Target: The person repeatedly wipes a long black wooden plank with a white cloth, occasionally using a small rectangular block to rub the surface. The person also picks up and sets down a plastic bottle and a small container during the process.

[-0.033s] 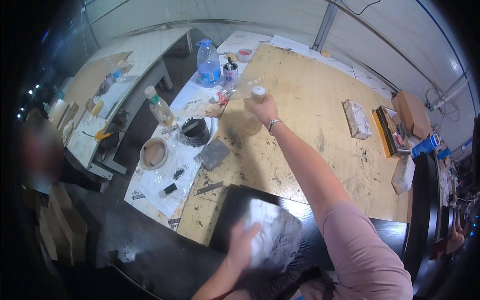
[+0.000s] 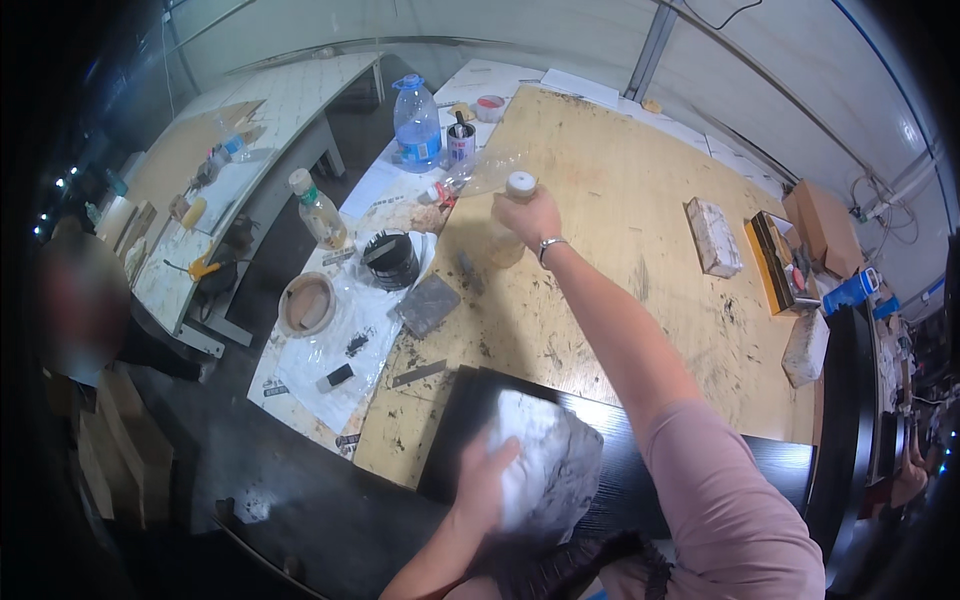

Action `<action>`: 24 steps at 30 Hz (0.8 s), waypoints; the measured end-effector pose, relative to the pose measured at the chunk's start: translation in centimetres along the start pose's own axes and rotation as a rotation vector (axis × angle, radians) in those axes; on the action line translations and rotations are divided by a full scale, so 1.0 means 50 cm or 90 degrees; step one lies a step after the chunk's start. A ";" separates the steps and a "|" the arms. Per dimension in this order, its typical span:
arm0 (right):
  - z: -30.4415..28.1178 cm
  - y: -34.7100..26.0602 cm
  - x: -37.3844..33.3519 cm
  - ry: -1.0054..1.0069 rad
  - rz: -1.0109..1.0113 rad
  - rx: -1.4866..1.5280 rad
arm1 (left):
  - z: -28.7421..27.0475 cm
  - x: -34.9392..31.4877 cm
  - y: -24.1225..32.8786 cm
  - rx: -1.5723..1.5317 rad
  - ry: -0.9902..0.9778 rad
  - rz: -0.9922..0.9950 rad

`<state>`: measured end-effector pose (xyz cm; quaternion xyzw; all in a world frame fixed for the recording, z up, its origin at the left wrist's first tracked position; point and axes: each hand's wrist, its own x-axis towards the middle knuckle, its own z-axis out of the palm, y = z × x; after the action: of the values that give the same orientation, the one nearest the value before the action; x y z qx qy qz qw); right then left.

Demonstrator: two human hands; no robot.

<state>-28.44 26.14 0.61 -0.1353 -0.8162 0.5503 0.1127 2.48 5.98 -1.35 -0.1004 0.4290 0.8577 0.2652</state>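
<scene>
My left hand point(image 2: 480, 482) grips a white wad of cloth point(image 2: 545, 455) with grey-black stains, held over a black wood-grain board point(image 2: 625, 435). The fingers behind the wad are hidden, and the hand is slightly blurred. My right arm reaches forward across the board. At its end, my right hand point(image 2: 530, 215) is closed round the upper part of a clear bottle point(image 2: 505, 252) with a white cap point(image 2: 520, 183). Pale yellowish liquid seems to be at the bottle's bottom. Left of it are an open black can point(image 2: 390, 262) and a grey flat pad point(image 2: 428, 306).
A stained yellowish board point(image 2: 620, 230) covers much of the table. At left are a bowl point(image 2: 307, 306), a second bottle point(image 2: 320, 212) and a metal strip point(image 2: 418, 373). A water jug point(image 2: 416, 125) stands far back. A wrapped block point(image 2: 713, 238) and an open box point(image 2: 782, 262) lie right.
</scene>
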 end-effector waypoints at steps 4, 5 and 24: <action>-0.081 -0.007 -0.089 0.028 -0.104 -0.183 | 0.039 0.043 0.043 -0.073 0.001 0.009; -0.102 -0.018 -0.118 -0.014 -0.156 -0.229 | 0.046 0.050 0.049 -0.072 0.000 0.026; -0.333 -0.014 -0.422 -0.284 -0.537 -0.903 | 0.147 0.091 -0.048 -0.056 -0.073 -0.001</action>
<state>-3.17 33.07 6.66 0.2526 -0.9528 -0.1653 0.0336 0.38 14.62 -0.32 -0.0626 0.3752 0.8798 0.2852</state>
